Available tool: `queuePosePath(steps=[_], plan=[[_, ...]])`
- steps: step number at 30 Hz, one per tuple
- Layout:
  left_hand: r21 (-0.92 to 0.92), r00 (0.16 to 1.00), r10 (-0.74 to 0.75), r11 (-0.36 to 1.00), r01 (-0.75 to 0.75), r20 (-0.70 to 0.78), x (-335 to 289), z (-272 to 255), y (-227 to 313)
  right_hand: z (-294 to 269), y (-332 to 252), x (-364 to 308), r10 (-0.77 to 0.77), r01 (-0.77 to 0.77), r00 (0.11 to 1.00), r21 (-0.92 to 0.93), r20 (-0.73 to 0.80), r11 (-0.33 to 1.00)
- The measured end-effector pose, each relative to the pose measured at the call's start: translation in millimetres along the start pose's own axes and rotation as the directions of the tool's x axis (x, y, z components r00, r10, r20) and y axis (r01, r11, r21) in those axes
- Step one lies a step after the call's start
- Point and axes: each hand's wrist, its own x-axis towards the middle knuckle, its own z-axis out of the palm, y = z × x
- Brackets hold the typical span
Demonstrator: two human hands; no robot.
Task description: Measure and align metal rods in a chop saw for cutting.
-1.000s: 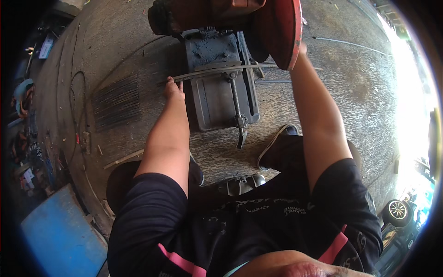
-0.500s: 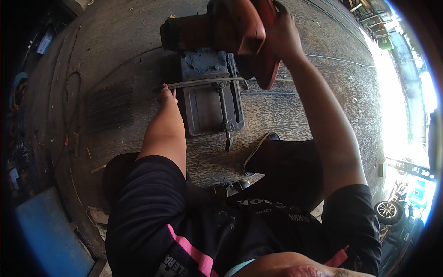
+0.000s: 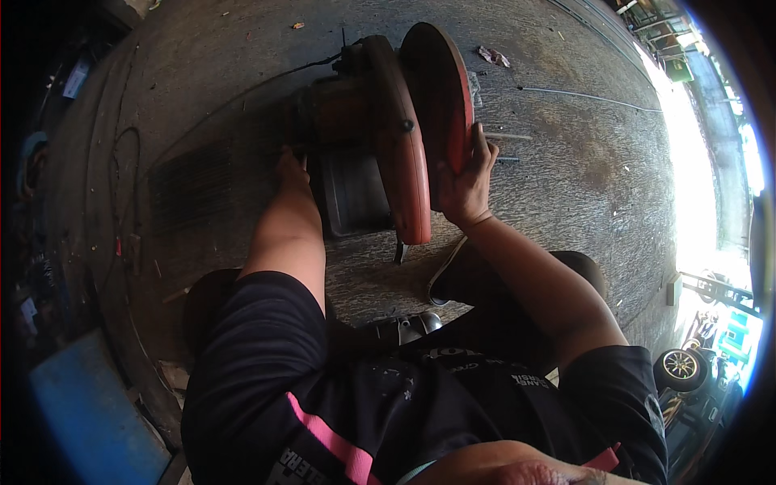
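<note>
In front of me stands a red chop saw, its head (image 3: 414, 174) lowered over a dark metal base (image 3: 353, 194). The motor end (image 3: 335, 109) points left and lies in shadow. To the right of the head is the saw's round red blade guard (image 3: 462, 97). My right hand (image 3: 467, 187) is closed around the guard's lower edge, fingers on its outer side and thumb on the inner. My left hand (image 3: 293, 168) stays at the base's left side, in dim light, fingers closed on the end of a thin metal rod. The saw head now hides most of that rod.
A short metal lever (image 3: 400, 252) sticks out at the base's near side. My shoe (image 3: 446, 271) is close by on the right. Thin rods (image 3: 590, 99) lie on the worn floor to the right. A dark cable (image 3: 242, 95) runs left from the saw.
The saw head has swung down and toward me, covering the vise and rod on the base. My right hand has come down with it on the guard. My left hand has barely moved.
</note>
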Motion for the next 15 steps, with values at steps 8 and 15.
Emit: queuePosePath(steps=[8,15], plan=[[0.810,0.828,0.251,-0.474,-0.346,0.501,46.9,-24.8,-6.6,13.2,15.8,-40.1,0.009,-0.009,0.999,0.016,0.041,1.000],[0.778,0.871,0.185,-0.557,-0.289,0.456,57.1,-22.3,-3.7,17.5,27.3,-52.0,-0.062,0.061,0.996,0.015,0.061,0.998]])
